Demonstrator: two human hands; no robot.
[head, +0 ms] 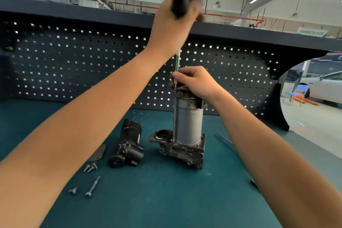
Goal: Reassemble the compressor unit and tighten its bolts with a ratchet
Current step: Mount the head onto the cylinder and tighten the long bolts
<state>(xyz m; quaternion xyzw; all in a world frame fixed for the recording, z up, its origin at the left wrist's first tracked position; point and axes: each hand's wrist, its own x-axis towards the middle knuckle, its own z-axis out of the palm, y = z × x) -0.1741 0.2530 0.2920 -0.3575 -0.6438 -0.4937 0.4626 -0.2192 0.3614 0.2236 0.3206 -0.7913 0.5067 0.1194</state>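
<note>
Compressor unit (187, 126) stands upright near the back edge of the surface (166, 200), a metal cylinder seated on a cast, ribbed base. Judged heavy and rigid. The smooth cylinder wall would likely slip in the hand, while the base and the block-shaped top cap offer firmer holds. Standing tall on a small footprint, it could tip under side load.

Right grip (196, 83) rests on the top cap, fingers pinching the driver shaft (177, 61) just above the bolt head. Left grip (172, 27) is closed round the black driver handle (179, 2), held high and blurred.

Black motor housing (129, 146) lies just left of the unit, apart from it. Judged dense, with edges to hold. Flat cover plate (98, 152) lies beside it, partly hidden by the left forearm. Long bolt (92, 186) lies toward the front edge. Short bolts (90, 167) lie clustered near the plate. They are small, loose and apt to roll.
</note>
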